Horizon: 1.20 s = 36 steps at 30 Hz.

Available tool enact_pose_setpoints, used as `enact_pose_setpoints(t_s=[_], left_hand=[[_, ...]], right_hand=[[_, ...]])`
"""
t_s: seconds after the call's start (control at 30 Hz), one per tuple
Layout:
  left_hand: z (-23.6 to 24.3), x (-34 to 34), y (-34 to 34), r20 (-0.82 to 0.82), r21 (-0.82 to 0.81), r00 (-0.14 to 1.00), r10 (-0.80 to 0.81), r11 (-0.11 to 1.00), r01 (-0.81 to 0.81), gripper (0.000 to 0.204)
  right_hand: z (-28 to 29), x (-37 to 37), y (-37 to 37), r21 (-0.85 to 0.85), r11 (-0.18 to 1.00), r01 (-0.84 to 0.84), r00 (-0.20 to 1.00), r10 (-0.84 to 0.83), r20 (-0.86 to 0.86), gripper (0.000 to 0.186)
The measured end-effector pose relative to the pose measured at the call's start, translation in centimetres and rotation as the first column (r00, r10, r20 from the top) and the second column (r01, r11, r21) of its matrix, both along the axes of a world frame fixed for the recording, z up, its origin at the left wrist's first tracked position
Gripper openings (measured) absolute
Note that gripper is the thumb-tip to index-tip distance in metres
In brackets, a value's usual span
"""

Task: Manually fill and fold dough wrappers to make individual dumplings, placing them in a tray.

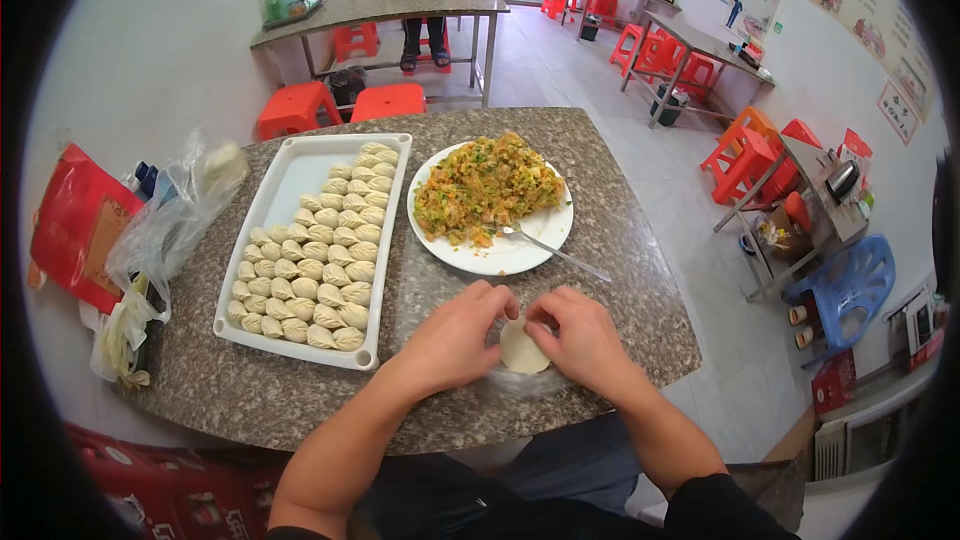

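A round, pale dough wrapper [524, 351] lies at the near part of the table, on what looks like clear plastic. From its right side my right hand [582, 337] pinches the upper edge between thumb and fingers. My left hand [452, 337] curls at its left side, fingertips at the upper edge and thumb by the left edge. Beyond my hands, a white plate [497, 262] carries a heap of chopped vegetable filling [488, 187]. A metal spoon [560, 253] rests on the plate, its handle over the rim. Left of it, rows of pleated dumplings [318, 270] fill most of a white tray [283, 180].
The speckled stone table [640, 310] has a curved edge. Plastic bags [170, 240] and a red packet [80, 225] lie by the left wall. Red stools [300, 110] stand beyond, with a seated person [420, 0] at another table. A blue chair [850, 285] stands right.
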<state>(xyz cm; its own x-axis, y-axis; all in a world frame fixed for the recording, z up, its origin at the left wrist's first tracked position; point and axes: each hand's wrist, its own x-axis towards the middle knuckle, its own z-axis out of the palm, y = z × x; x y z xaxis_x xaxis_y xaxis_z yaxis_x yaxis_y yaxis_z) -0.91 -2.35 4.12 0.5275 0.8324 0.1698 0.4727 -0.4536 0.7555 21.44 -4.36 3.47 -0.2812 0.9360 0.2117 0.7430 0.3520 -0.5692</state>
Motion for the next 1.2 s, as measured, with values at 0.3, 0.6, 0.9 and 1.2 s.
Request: enact_pose_setpoints(t_s=[0.3,0.6,0.9,1.2], left_hand=[[-1.1,-0.3,0.4,0.054,-0.057,0.998,0.039,0.998,-0.036,0.032],[1.8,0.4,0.7,0.243,-0.23,0.957,0.16,0.968,-0.104,0.027],[0.9,0.1,0.4,0.585,-0.77,0.726,0.36,0.528,0.359,0.037],[-1.1,0.6,0.7,0.556,-0.81,0.677,0.482,0.495,0.314,0.035]], right_hand=[[0.3,0.6,-0.2,0.15,0.975,-0.165,0.975,0.184,-0.122,0.009],[4.6,0.5,-1.3,0.586,0.793,-0.167,0.924,0.333,-0.188,0.024],[3.6,-0.7,3.1,0.303,0.952,0.034,0.942,0.07,-0.327,0.024],[1.8,1.8,6.9,0.327,0.939,-0.105,0.984,0.052,0.169,0.028]])
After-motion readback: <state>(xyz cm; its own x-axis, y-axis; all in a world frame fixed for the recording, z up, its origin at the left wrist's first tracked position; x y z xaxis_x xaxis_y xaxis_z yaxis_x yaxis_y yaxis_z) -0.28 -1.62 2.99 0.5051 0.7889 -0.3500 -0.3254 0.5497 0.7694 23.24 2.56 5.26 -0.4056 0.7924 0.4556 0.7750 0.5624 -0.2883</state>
